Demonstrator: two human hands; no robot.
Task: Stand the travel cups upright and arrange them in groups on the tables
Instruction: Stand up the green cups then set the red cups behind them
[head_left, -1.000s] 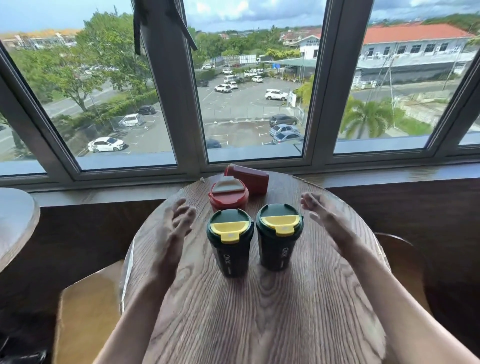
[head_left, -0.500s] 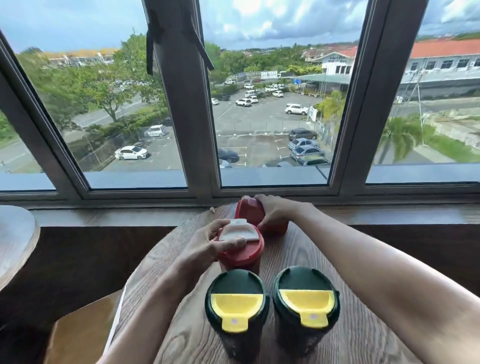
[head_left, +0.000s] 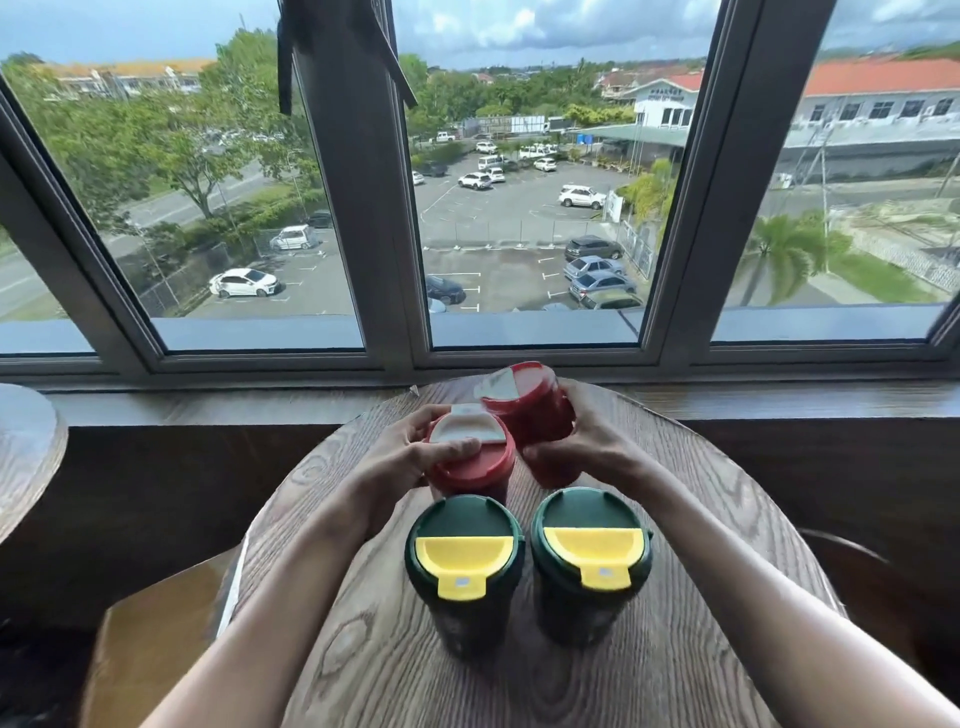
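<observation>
Round wood surface (head_left: 675, 649) by the window, left hand (head_left: 400, 462) clamped on upright red cup (head_left: 470, 465), right hand (head_left: 582, 441) gripping tilted red cup (head_left: 524, 410), its base hidden, two green cups (head_left: 464, 566) in front

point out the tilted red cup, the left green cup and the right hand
tilted red cup (head_left: 524, 410), head view, red side wall
left green cup (head_left: 462, 551), head view, yellow lid flap
right hand (head_left: 587, 447), head view, back of hand

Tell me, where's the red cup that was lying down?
The right hand holds the tilted red cup at the table's far side, beside the other red cup.
</observation>
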